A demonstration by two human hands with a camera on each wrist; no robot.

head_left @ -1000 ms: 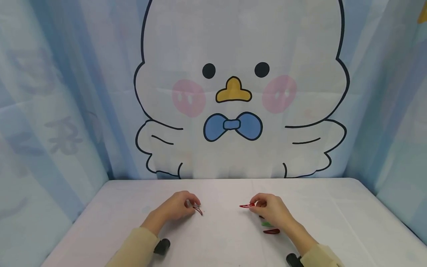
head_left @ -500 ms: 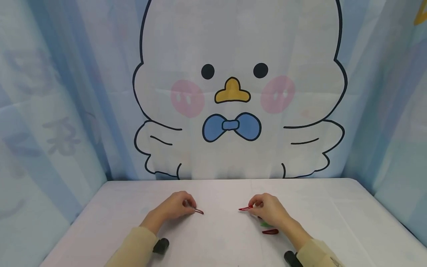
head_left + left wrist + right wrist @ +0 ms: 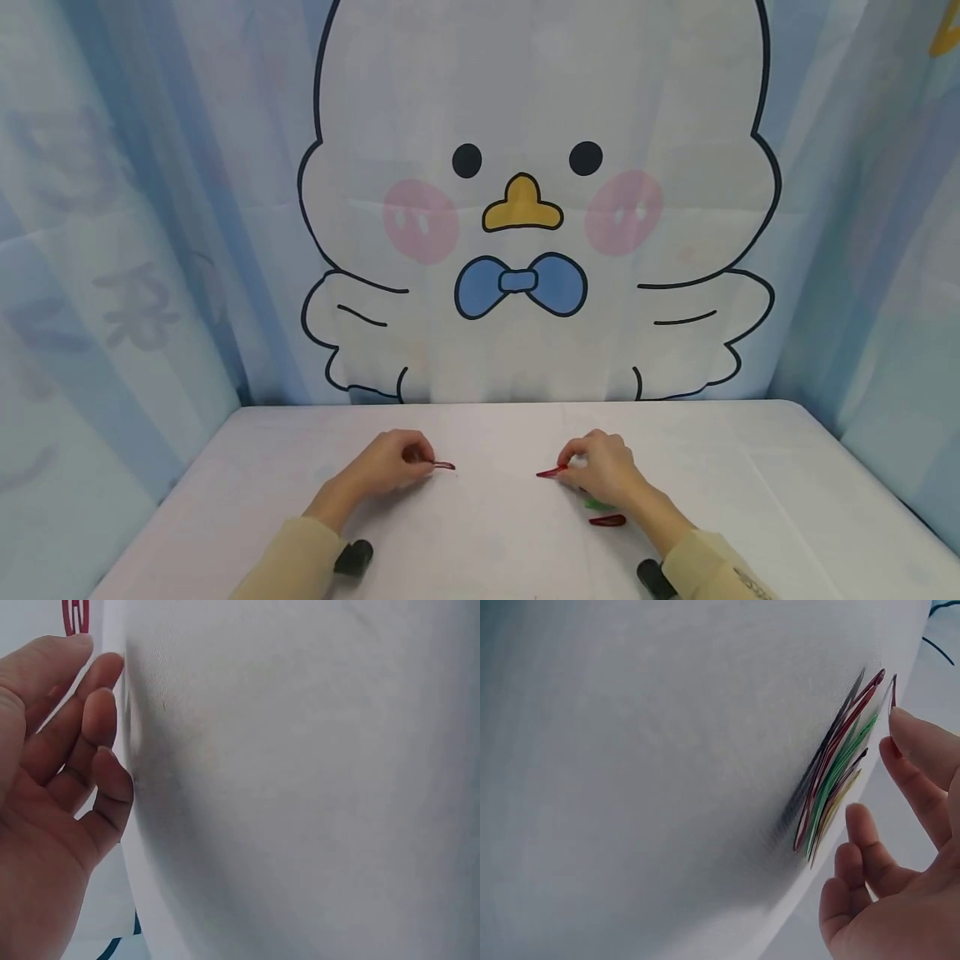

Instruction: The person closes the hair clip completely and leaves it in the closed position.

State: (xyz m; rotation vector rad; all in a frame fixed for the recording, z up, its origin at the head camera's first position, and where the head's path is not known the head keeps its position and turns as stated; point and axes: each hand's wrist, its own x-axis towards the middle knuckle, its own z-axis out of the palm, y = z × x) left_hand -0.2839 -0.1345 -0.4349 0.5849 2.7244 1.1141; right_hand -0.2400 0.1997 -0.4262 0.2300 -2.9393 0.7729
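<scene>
My left hand (image 3: 392,461) pinches a red snap hair clip (image 3: 445,465) between thumb and fingertips, its free end pointing right. In the left wrist view this hair clip (image 3: 75,616) shows its slotted shape at the top edge. Across the table, my right hand (image 3: 603,468) pinches another red snap hair clip (image 3: 551,472) with its free end toward the left. Close by the right hand lies a row of hair clips: a dark red clip (image 3: 834,761), a green clip (image 3: 838,776), a dark clip (image 3: 865,754) and a yellowish clip (image 3: 847,795).
A white cloth covers the table (image 3: 495,533). Behind it hangs a pale blue curtain (image 3: 525,350) with a cartoon bird print. A black wrist device (image 3: 354,557) sits at the left sleeve, a similar black device (image 3: 654,578) at the right.
The left hand's clip has swung from slanting downward to nearly level, and that hand has shifted slightly left. The right hand's clip now dips at its free end. The row of clips stays put.
</scene>
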